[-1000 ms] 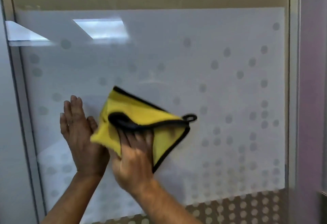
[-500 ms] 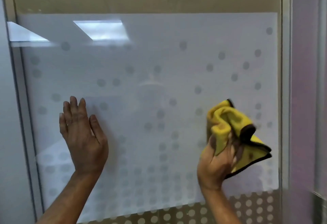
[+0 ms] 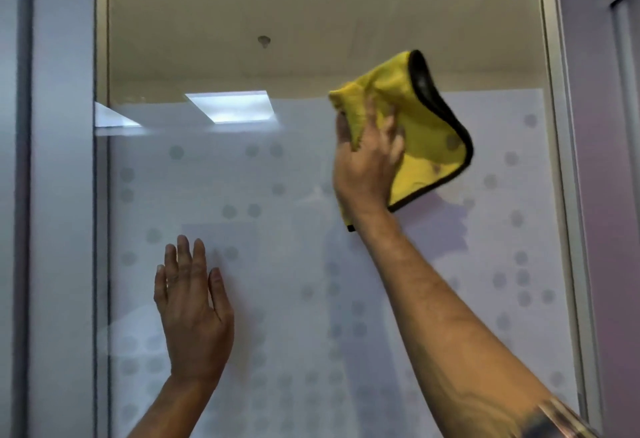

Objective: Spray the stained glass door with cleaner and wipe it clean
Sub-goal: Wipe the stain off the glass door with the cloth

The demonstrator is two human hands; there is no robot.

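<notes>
- Step in hand: wiping. No spray bottle in view, so I judge spraying is done.
- right hand (image 3: 367,164): grip clenched on a bunched corner of the yellow cloth (image 3: 426,140). Cloth is black-edged; the rest hangs loose to the right of the hand.
- Cloth sits high on the glass door (image 3: 277,299), straddling the top edge of the frosted dotted film (image 3: 502,247), partly over the clear upper pane. Looks pressed to the glass, can't confirm contact.
- left hand (image 3: 194,309): grip released, fingers spread, palm flat against the lower left of the frosted area. Holds nothing; reads as bracing the door.
- Hands well apart: left low, right high and right of centre.
- A faint darker patch just below and right of the cloth, possibly damp film or only a shadow. Can't tell.
- Small dark mark on the clear glass (image 3: 264,40), up and left of the cloth. Could be a stain or something behind the pane.
- Next move, my guess: sweep across the upper pane towards that mark, flat palm on the cloth, even pressure, overlapping passes.
- Risk: the loose hanging part drags and smears, so fold it in first.
</notes>
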